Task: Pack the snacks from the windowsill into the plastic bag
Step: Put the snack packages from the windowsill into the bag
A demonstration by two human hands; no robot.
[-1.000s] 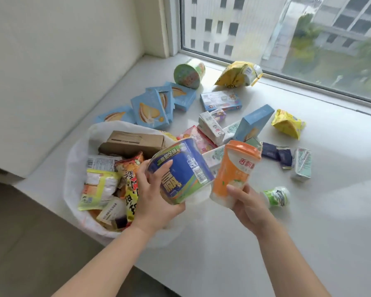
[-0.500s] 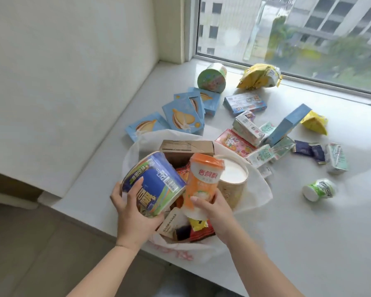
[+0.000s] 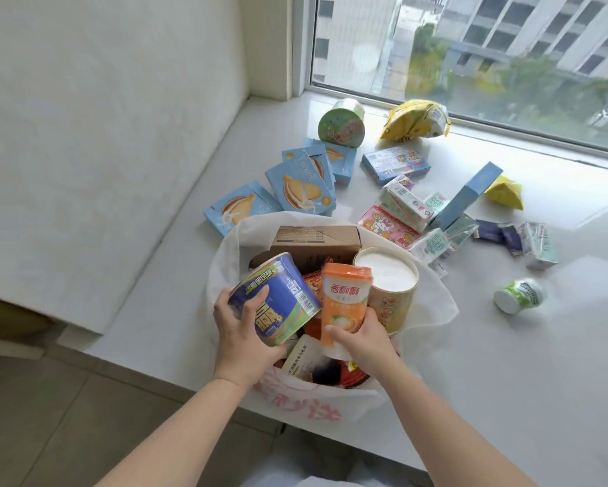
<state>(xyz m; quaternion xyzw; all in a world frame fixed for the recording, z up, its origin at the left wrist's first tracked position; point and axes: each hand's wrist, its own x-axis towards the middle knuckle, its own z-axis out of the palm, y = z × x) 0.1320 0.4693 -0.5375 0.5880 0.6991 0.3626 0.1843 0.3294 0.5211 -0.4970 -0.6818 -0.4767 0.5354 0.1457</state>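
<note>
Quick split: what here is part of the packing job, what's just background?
Job:
- left hand holding blue cup
- right hand holding orange cup
- plastic bag
- blue boxes, yellow packet, small bottle on windowsill

Background:
- window
- wall
- floor

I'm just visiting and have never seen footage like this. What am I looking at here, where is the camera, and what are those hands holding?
No machine here: a person wears a camera on the head, looking down at their own hands. The left hand grips a blue tub and the right hand grips an orange cup, both over an open white plastic bag already holding snacks. On the windowsill beyond lie more: light-blue biscuit boxes, yellow packets and a small green-and-white bottle.
</note>
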